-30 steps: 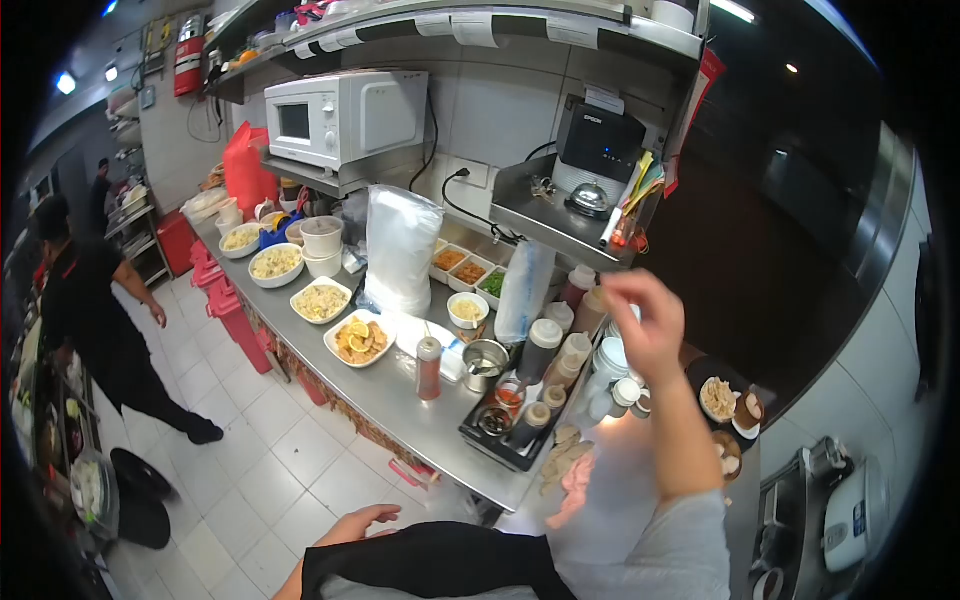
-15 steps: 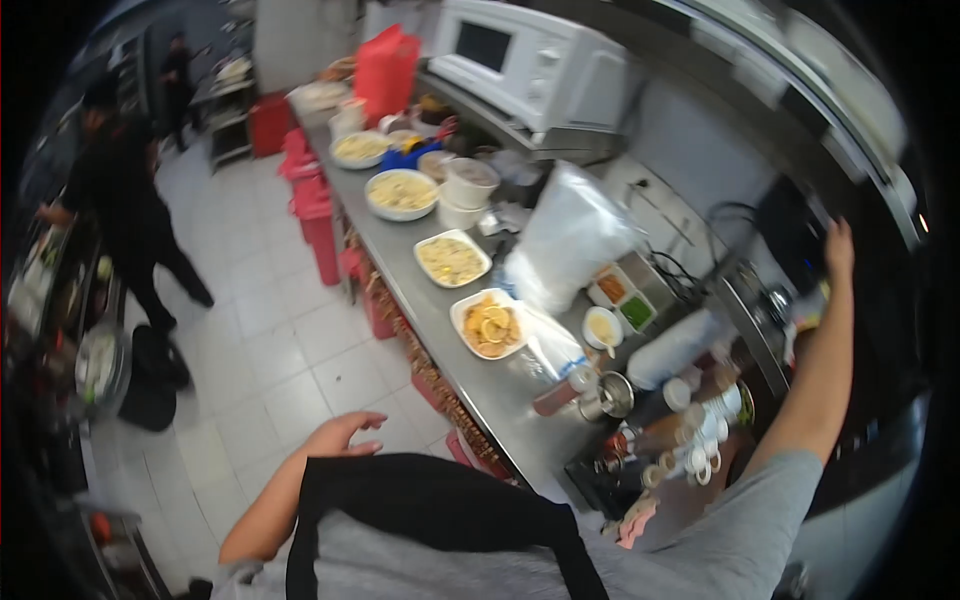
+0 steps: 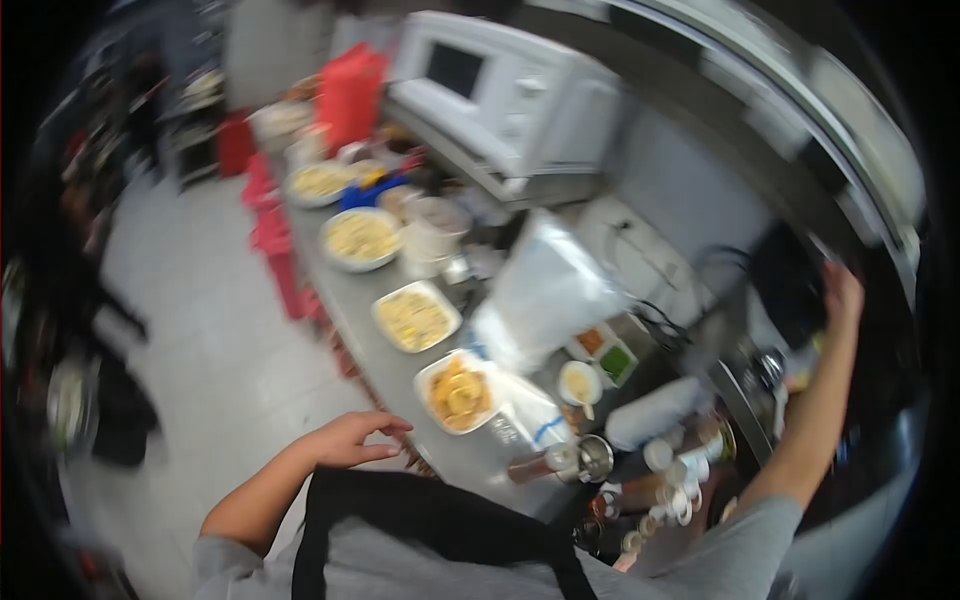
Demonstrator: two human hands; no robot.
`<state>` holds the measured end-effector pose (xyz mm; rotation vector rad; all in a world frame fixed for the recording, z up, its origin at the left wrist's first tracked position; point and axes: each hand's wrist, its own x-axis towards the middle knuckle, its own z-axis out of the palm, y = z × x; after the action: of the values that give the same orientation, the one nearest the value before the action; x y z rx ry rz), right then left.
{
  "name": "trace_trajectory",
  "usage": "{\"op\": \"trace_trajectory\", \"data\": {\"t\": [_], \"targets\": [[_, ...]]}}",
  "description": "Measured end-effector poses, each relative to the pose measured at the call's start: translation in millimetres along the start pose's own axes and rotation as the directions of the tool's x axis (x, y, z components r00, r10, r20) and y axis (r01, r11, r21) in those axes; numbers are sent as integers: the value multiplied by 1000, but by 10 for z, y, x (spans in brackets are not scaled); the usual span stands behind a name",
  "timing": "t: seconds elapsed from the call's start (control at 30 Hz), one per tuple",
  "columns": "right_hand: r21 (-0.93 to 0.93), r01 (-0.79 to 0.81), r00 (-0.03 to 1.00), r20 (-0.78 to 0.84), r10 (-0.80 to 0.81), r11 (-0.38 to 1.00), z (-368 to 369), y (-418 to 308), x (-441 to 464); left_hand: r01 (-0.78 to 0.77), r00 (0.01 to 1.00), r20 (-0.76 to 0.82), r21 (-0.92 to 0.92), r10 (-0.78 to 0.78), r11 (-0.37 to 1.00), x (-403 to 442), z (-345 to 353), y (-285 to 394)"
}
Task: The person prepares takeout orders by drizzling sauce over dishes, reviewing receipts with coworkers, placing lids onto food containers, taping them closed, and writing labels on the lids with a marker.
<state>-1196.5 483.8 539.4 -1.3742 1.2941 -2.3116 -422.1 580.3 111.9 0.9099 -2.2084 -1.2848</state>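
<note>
My left hand [image 3: 350,438] hangs beside the steel counter [image 3: 345,290], its fingers apart and holding nothing. A square white bowl of orange food with lemon slices [image 3: 458,392] sits closest to it. At the right, my right hand [image 3: 842,292] is raised beside the black receipt printer [image 3: 790,280]. Its fingers are blurred, and whether they hold anything is unclear. Below that hand are a metal bell [image 3: 768,367] and squeeze bottles [image 3: 660,490]. A clear bag [image 3: 545,290] stands mid-counter near a small white bowl [image 3: 579,383].
Farther along the counter are bowls of pale food [image 3: 360,238], stacked tubs [image 3: 432,235] and a red bag [image 3: 350,95]. A white microwave [image 3: 500,90] rests on a shelf. Red bins [image 3: 278,265] line the counter's side. A person in black [image 3: 50,230] stands at the left.
The view has turned and tilted. My right hand has moved from above the bottles up to the printer. My left hand has come nearer the counter edge.
</note>
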Motion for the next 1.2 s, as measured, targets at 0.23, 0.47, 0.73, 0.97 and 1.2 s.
{"op": "trace_trajectory", "data": {"t": [0.23, 0.47, 0.73, 0.97, 1.2], "targets": [[-154, -141, 827, 524, 201, 978, 1817, -765, -2585, -373, 817, 204, -526, 539, 764, 1727, -812, 1322], [-397, -79, 534, 758, 376, 914, 2506, -1092, -3733, 16, 634, 333, -908, 698, 419, 2584, -559, 2097], [-544, 754, 524, 836, 162, 368, 2884, -853, -3599, -295, 867, -214, -948, 450, 116, 3020, -972, 1958], [-449, 110, 791, 580, 195, 887, 3190, -535, -2953, -568, 806, -382, -712, 452, 411, 2777, -1866, 1434], [-265, 300, 811, 577, -98, 916, 3762, -313, -2384, -457, 889, -356, -734, 289, 503, 2258, -2120, 805]]}}
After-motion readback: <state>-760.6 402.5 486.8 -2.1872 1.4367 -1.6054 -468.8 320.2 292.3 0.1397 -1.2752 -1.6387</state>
